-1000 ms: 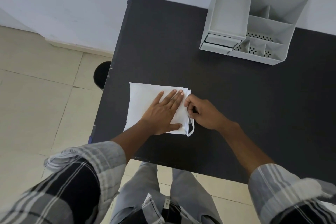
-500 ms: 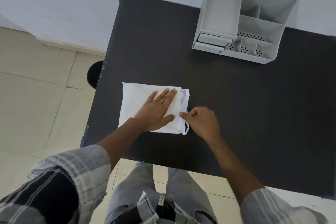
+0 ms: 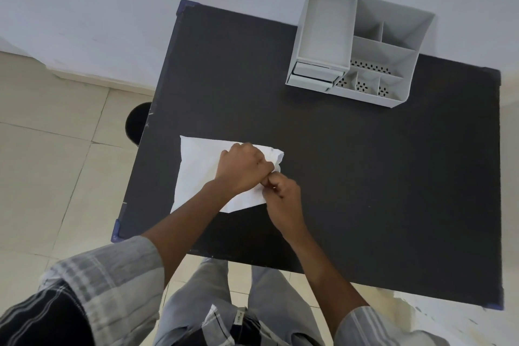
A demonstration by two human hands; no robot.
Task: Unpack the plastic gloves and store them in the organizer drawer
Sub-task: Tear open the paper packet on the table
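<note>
**Opening the glove packet at its right edge**

We see the left hand (image 3: 242, 168), which lay flat on the white packet (image 3: 198, 170) a second ago, now curled and pinching the packet's right edge. The right hand (image 3: 282, 194) has closed in to touch it, its fingers clenched on the same edge. We judge that holding down has given way to tearing open; no gloves are out yet. Both forearms converge from the near table edge, knuckles upward. The packet rests on the black table (image 3: 351, 177), near its left side, well apart from the grey organizer (image 3: 325, 36), whose drawer (image 3: 316, 76) looks barely open.
</note>
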